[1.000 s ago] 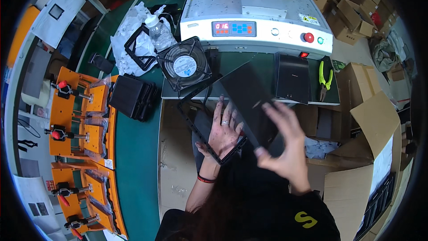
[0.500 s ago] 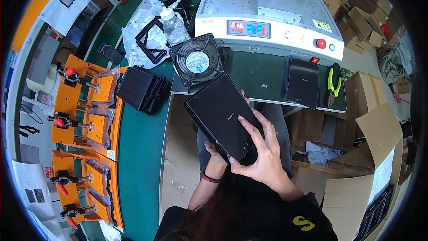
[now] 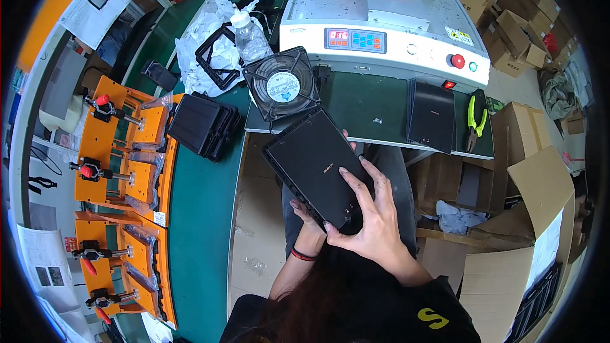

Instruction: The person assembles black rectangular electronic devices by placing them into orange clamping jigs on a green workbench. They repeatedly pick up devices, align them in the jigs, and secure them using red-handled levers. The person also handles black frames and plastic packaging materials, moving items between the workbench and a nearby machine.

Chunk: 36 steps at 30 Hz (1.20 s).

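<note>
A flat black rectangular panel in a black frame (image 3: 311, 165) is held tilted above my lap, its far end by the round cooling fan (image 3: 281, 84). My left hand (image 3: 308, 223) grips it from below and along its near left edge; some fingertips show past its right side, the rest are hidden under it. My right hand (image 3: 375, 213) holds the near right part, with the thumb at the bottom corner and fingertips resting on the top face. A stack of similar black frames (image 3: 203, 126) lies on the green table to the left.
Orange clamp fixtures (image 3: 117, 146) line the left side. Behind stands a white machine (image 3: 381, 44) with a control panel. Black sheets (image 3: 431, 116) and green-handled pliers (image 3: 475, 124) lie on its right front. A plastic bottle (image 3: 250, 37) and black frame (image 3: 219, 57) sit behind the fan. Cardboard boxes (image 3: 502, 273) stand right.
The black panel has tipped slightly, so more of its left frame edge shows. Both hands keep nearly the same hold on it.
</note>
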Motion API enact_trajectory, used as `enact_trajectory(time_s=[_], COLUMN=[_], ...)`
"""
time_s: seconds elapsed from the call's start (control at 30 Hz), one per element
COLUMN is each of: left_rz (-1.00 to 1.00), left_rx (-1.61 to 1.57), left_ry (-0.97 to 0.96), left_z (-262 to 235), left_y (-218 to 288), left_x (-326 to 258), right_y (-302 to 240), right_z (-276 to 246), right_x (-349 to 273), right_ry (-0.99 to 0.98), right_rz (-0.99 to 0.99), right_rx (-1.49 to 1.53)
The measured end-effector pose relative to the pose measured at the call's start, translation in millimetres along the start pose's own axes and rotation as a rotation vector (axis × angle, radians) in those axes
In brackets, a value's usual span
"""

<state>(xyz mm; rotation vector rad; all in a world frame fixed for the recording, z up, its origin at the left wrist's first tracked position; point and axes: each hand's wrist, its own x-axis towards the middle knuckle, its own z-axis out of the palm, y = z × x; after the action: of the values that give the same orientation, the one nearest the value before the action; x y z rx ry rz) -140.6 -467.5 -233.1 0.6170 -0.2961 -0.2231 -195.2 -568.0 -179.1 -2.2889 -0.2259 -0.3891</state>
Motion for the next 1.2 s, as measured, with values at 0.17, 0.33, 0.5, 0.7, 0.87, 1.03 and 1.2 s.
enact_trajectory(time_s=[0.17, 0.33, 0.5, 0.7, 0.87, 1.03, 1.2], left_rz=[0.004, -0.013, 0.009, -0.274, -0.035, 0.234, 0.305], left_rx=[-0.054, -0.085, -0.337, 0.141, 0.436, 0.703, 0.88], left_ry=[-0.038, -0.028, -0.129, 0.253, 0.432, 0.644, 0.765], left_z=[-4, -4, -3, -27, -27, -37, -42], left_y=[-2, -4, -8, 21, 56, 100, 144], left_x=[-2, -3, -6, -36, -50, -71, -81], right_y=[0, 1, 2, 32, 18, -32, -64], right_z=[1, 5, -8, 9, 46, 75, 112], right_x=[-2, -4, 2, 8, 23, 54, 71], right_ry=[-0.002, -0.014, -0.022, -0.057, -0.086, -0.286, -0.344], right_rz=[0.001, -0.012, -0.059, 0.49, 0.401, 0.183, 0.088], right_rx=[-0.009, -0.06, -0.072, 0.851, 0.982, 0.922, 0.93])
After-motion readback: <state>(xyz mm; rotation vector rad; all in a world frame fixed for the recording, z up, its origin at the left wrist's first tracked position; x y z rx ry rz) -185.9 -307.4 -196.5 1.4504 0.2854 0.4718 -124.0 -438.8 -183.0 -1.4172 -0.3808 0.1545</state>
